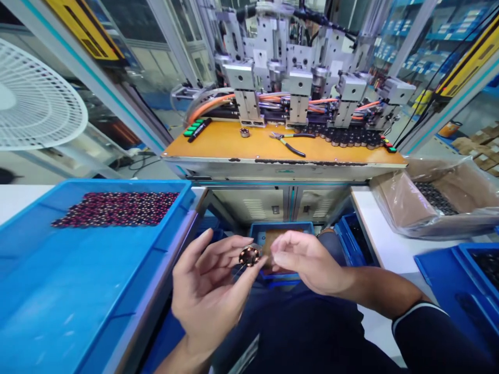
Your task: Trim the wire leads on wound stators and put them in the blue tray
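My left hand (212,285) pinches a small motor stator (249,255), a ring with copper windings inside, between thumb and fingertips. Thin wire ends hang below the ring. Just to its right is my right hand (307,259), with its fingers curled in and the thumb pressed toward them. Whatever those fingers may hold is hidden or too small to make out. Both hands are raised over my lap, in front of a blue bin (283,227) on the floor.
A blue tray (78,280) at the left holds rows of small wound parts (120,208). Ahead, a machine's orange bench (218,143) carries pliers (290,144), markers (197,130), one stator (244,133) and several dark parts (353,137). A plastic-lined box (405,202) stands right; a fan (35,98) left.
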Motion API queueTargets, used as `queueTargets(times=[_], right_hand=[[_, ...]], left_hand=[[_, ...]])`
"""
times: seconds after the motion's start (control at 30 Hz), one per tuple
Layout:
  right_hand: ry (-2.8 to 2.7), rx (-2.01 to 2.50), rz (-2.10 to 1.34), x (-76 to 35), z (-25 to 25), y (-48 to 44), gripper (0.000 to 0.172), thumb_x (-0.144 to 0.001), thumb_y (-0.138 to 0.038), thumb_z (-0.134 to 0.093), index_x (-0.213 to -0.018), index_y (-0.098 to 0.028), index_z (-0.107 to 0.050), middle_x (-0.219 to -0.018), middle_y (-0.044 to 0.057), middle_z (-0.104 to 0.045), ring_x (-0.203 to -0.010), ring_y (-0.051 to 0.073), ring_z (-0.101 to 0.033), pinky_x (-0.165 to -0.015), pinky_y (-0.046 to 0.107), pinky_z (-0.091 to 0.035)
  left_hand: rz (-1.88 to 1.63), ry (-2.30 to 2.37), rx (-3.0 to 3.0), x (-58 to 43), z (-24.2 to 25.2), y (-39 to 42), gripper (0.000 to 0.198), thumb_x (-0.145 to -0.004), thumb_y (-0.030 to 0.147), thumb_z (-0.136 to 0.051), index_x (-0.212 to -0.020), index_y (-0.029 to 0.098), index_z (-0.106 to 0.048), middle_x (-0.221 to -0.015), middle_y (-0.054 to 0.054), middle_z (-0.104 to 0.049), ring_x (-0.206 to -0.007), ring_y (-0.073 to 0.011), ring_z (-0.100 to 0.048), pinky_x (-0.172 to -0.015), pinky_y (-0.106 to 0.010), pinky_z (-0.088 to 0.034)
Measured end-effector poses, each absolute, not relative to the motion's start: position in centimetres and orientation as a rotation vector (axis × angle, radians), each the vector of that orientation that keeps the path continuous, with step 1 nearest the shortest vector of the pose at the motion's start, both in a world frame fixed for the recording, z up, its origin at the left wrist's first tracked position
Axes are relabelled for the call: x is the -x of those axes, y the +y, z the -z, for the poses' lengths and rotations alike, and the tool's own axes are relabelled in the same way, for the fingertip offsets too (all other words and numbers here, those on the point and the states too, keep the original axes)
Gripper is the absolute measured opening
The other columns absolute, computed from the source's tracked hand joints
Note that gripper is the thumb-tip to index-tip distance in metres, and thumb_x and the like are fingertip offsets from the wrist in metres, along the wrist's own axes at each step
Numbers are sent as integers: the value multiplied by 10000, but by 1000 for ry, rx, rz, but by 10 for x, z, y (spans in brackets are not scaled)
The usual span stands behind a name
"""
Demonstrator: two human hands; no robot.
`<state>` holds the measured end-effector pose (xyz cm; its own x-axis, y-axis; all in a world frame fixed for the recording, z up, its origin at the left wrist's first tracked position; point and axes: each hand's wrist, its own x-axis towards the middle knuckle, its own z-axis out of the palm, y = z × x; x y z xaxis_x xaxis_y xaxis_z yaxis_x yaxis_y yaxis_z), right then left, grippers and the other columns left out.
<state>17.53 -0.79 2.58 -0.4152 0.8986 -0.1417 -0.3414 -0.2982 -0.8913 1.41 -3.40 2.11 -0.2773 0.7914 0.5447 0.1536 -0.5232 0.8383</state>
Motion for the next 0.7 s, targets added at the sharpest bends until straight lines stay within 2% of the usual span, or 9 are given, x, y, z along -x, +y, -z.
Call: queueTargets(times=[0.13, 0.27, 0.37, 0.5, 0.63, 0.7], right_hand=[[-1130, 814, -1791, -175, -35, -1, 501, -609, -498, -909, -818, -166, -598, -811, -9, -597, -758, 111, -571, -697, 241, -478], [-1183, 800, -1761, -177, -36, -3, 482, -694, -556, -839, -740, -165, -560, -761, -19, -556, -714, 99, -520, -661, 237, -444], [-1274, 855, -1799, -186, -36, -6, 488, -722, -578, -811, -753, -156, -569, -743, -20, -552, -704, 94, -497, -657, 239, -423], [-1380, 897, -1808, -198, -47, 3, 522, -690, -606, -818, -756, -142, -589, -711, -13, -593, -663, 89, -522, -639, 234, -430], [-1495, 965, -1763, -199, -60, 13, 518, -648, -592, -849, -718, -147, -592, -599, -42, -546, -553, 75, -478, -494, 193, -351], [-1564, 1001, -1764, -197, -62, 15, 502, -645, -575, -854, -709, -147, -599, -587, -43, -547, -533, 73, -468, -467, 187, -342]], left_hand=[[-1833, 1107, -1581, -19, -18, -35, 908, -673, -69, -801, -1430, 341, -511, -1059, 15, -785, -862, -129, -773, -786, -224, -648], [-1780, 1051, -1533, -21, -18, -35, 885, -690, -68, -787, -1420, 353, -518, -1061, 29, -802, -904, -132, -780, -820, -211, -643], [-1623, 1068, -1369, -12, -20, -35, 693, -713, 11, -810, -1313, 298, -613, -1007, 5, -820, -871, -157, -791, -791, -217, -652], [-1425, 1096, -1302, 0, -19, -35, 315, -722, 83, -829, -994, 223, -753, -1021, -45, -821, -796, -178, -796, -748, -231, -660], [-1420, 1075, -1378, 0, -15, -32, 300, -722, 81, -826, -964, 252, -782, -1042, -43, -809, -925, -193, -782, -807, -246, -647], [-1391, 1046, -1431, 0, -15, -29, 309, -729, 82, -818, -976, 266, -793, -1067, -51, -786, -992, -193, -759, -819, -235, -635]])
